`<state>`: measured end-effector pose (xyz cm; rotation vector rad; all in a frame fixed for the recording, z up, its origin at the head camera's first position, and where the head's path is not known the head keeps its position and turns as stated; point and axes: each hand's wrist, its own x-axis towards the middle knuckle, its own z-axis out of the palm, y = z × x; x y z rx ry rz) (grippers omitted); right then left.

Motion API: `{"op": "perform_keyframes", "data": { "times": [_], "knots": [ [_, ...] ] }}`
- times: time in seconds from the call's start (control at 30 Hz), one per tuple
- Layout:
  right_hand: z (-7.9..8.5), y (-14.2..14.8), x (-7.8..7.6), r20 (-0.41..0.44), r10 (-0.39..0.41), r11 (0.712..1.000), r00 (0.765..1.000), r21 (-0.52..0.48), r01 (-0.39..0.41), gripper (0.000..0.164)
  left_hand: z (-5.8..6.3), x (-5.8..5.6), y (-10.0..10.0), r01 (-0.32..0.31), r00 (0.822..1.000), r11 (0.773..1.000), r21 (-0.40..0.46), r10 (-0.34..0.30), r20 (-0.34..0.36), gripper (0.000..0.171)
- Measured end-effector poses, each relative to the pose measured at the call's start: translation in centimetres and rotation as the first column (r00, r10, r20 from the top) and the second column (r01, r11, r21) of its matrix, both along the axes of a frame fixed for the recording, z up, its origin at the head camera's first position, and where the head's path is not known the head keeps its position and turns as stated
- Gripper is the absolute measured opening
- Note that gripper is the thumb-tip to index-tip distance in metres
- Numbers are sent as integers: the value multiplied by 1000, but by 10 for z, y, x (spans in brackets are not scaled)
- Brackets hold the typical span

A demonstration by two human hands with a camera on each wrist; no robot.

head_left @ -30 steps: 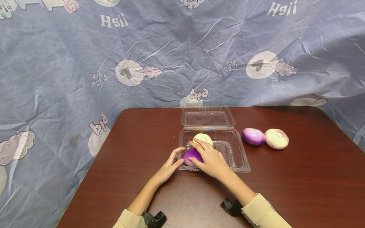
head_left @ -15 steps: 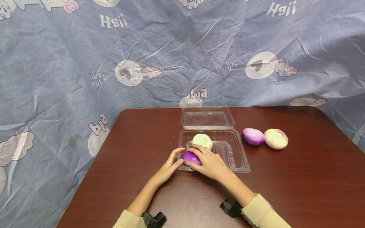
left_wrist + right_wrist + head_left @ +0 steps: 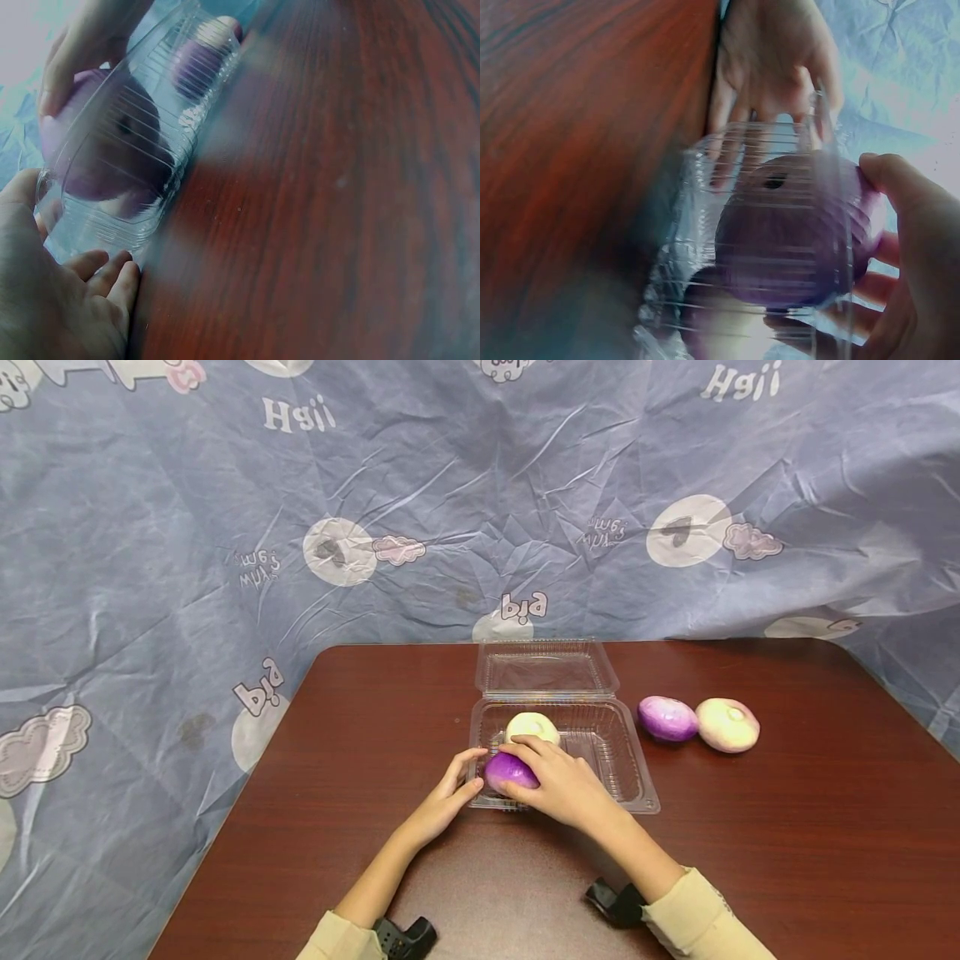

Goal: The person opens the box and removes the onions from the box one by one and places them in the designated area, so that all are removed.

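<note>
A clear plastic clamshell box (image 3: 637, 777) lies with its lid raised at the back. My left hand (image 3: 442, 802) holds the left side of the box, thumb and index finger over the rim and the other fingers against the outer wall in the left wrist view. Inside the front left of the box, my right hand (image 3: 558, 781) grips a glossy purple turnip (image 3: 508, 771), fingers over its far side and thumb on its near side. Behind it sits a pale turnip (image 3: 531, 725), partly covered by my right fingers. Through the plastic, the gripped turnip shows a dark spot (image 3: 775, 181).
To the right of the box, a purple-and-white turnip (image 3: 667, 719) and a cream turnip (image 3: 727, 725) lie side by side on the brown wooden table (image 3: 810, 827). The box's lid (image 3: 547, 668) stands near the table's back edge. A patterned blue cloth (image 3: 450, 485) hangs behind.
My right hand shifts the purple turnip slightly left, then back right, inside the box's front left part. The left hand stays at the rim.
</note>
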<state>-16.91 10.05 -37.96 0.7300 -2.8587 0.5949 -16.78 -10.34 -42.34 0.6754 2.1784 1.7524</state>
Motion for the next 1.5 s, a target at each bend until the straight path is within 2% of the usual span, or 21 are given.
{"op": "perform_keyframes", "data": {
  "times": [0.33, 0.57, 0.8, 1.13, 1.5],
  "knots": [
    [13, 11, 6, -46, -29, 997, 999, -69, 25, 49, -1, 0, 0, -15, 1000, 1000, 2, 15, -5, 46],
    [15, 20, 7, -146, -45, 993, 988, -113, 29, 51, -2, 0, 0, -12, 1000, 1000, 2, 12, -6, 47],
    [15, 34, 11, -274, -99, 986, 957, -158, 56, 52, -1, 0, 0, -12, 1000, 1000, 9, 12, -9, 46],
    [5, 65, 17, -393, -174, 970, 903, -227, 88, 56, -2, -1, -1, 1, 1000, 1000, -4, -1, 4, 48],
    [-6, 105, 22, -391, -311, 937, 866, -280, 210, 58, 0, 0, 0, -15, 1000, 1000, -10, 15, -6, 46]
  ]
}}
